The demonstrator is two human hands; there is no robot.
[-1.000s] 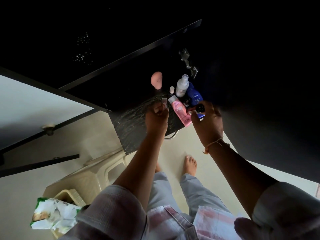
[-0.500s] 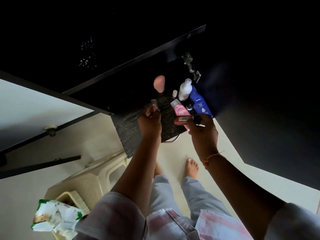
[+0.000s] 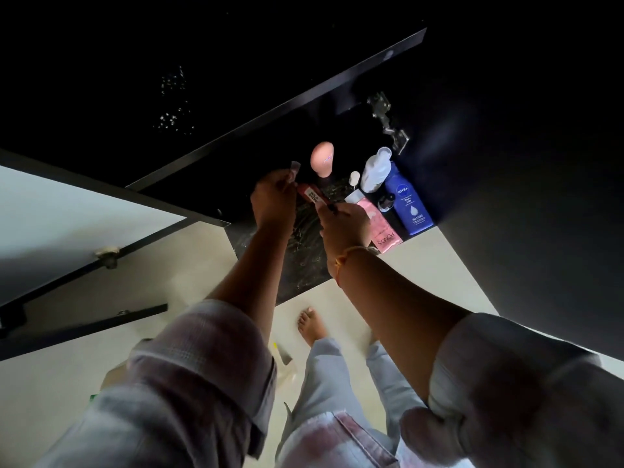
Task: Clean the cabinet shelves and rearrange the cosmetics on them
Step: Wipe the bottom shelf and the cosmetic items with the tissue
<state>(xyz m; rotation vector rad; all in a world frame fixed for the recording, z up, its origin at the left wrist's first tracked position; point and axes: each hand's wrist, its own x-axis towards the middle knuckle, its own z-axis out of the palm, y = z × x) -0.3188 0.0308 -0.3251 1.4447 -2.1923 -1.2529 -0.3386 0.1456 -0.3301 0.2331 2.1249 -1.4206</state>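
My left hand (image 3: 274, 201) holds a small clear vial (image 3: 294, 168) above the dark marbled shelf (image 3: 304, 244). My right hand (image 3: 344, 224) grips a small red bottle (image 3: 312, 194) with a black cap end, tilted toward my left hand. On the shelf stand a peach egg-shaped bottle (image 3: 322, 158), a white bottle (image 3: 374, 170), a blue Nivea bottle (image 3: 407, 202), a tiny white-capped vial (image 3: 354, 180), a small dark jar (image 3: 386, 202) and a pink Pond's tube (image 3: 380, 228) lying flat. The cabinet interior is very dark.
A metal door hinge (image 3: 388, 125) sits above the bottles at the cabinet's right side. An open cabinet door (image 3: 84, 228) hangs to the left. Below are a pale floor, a beige plastic stool (image 3: 285, 361) and my bare foot (image 3: 310, 327).
My right hand picked the red bottle out from among the cosmetics and carried it left toward my left hand. My left hand rose with the vial. The view shifted, hiding the wipes pack.
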